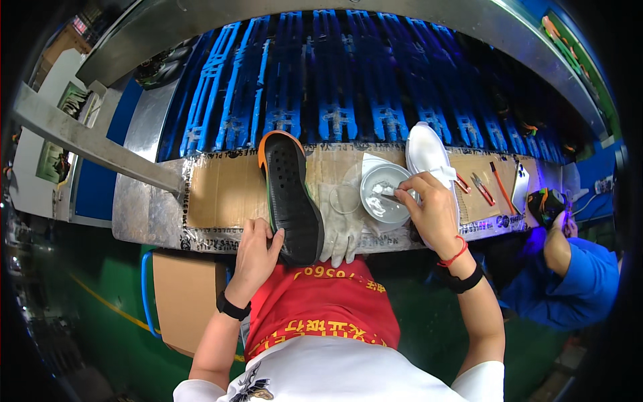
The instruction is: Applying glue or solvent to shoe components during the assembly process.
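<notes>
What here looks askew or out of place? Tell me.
The black shoe sole lies tilted, its heel end overhanging the cardboard-covered bench edge, steadied by the left hand. Nothing looks spilled or damaged.

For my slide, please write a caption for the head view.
Left hand steadies a black shoe sole; right hand dips a brush into a bowl.

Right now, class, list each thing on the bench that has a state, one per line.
Black shoe sole: tread up, held at its heel by the left hand.
Round dish: open, right hand dipping a brush in.
White shoe: lying past the dish.
Grey glove: lying flat, unworn.
</notes>
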### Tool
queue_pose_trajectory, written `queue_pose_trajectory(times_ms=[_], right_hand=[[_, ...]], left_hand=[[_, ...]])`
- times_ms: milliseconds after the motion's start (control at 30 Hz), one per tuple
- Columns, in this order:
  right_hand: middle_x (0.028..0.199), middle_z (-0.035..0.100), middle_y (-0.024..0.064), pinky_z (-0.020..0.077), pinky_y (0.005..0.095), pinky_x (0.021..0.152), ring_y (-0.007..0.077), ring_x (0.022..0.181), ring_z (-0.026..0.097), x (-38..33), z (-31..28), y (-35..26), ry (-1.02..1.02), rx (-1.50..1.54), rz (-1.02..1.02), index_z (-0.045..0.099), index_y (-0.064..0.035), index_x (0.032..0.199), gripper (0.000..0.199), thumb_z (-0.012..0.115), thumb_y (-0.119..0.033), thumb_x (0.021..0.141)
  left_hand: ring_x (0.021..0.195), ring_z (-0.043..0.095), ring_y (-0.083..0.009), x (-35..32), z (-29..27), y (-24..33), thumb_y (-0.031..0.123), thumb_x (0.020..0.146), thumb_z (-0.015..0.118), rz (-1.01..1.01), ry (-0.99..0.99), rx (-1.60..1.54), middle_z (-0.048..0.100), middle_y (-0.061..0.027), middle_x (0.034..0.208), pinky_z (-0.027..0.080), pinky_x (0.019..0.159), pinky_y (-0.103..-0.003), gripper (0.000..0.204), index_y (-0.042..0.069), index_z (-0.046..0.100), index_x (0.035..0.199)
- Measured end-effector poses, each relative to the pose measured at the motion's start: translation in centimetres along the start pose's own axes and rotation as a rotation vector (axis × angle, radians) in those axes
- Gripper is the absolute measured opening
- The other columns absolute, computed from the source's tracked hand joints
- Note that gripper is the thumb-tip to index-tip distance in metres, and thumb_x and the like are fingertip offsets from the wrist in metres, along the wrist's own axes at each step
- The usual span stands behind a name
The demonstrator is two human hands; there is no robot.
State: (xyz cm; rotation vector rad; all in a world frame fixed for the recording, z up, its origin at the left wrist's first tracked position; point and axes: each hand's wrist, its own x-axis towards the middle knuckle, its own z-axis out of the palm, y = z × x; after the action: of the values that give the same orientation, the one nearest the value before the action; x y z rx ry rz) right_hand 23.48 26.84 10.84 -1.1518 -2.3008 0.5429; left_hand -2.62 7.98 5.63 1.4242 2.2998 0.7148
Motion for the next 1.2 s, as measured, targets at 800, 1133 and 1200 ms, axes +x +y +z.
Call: queue_pose_trajectory(times_ms=[800, 1133, 1200], right_hand=[[0.085, 0.063, 0.0107, 0.0476, 0.0406, 0.06, 0.0336, 0.068, 0.062, -0.2, 1.1, 0.0, 0.012, 0.011, 0.022, 0.067, -0.0055, 0.082, 0.01, 0.069, -0.015, 0.081], [0.085, 0.063, 0.0112, 0.0481, 0.0405, 0.062, 0.0345, 0.07, 0.062, -0.2, 0.6, -0.1, 0.023, 0.044, 0.017, 0.067, -0.0045, 0.083, 0.011, 0.069, -0.015, 0.081], [0.086, 0.063, 0.0112, 0.0484, 0.0403, 0.063, 0.0345, 0.071, 0.062, -0.1, 0.5, -0.1, 0.024, 0.053, 0.031, 0.067, -0.0044, 0.083, 0.011, 0.069, -0.015, 0.081]], left_hand=[[0.12, 0.047, -0.0495, -0.4, -2.8, -1.0, -0.001, 0.071, 0.049, -0.446, -0.275, -1.566, 0.047, -0.0305, 0.131, 0.043, 0.1, -0.057, 0.067, -0.009, 0.035, 0.136], [0.13, 0.042, -0.0363, -0.1, -2.8, 4.3, 0.051, 0.086, 0.056, -0.182, -0.403, -1.993, 0.042, -0.0245, 0.139, 0.039, 0.107, -0.046, 0.084, -0.001, 0.025, 0.145], [0.131, 0.042, -0.0314, 0.4, -3.1, 4.7, 0.059, 0.087, 0.051, -0.091, -0.468, -1.833, 0.038, -0.0217, 0.143, 0.039, 0.106, -0.043, 0.087, 0.001, 0.024, 0.146]])
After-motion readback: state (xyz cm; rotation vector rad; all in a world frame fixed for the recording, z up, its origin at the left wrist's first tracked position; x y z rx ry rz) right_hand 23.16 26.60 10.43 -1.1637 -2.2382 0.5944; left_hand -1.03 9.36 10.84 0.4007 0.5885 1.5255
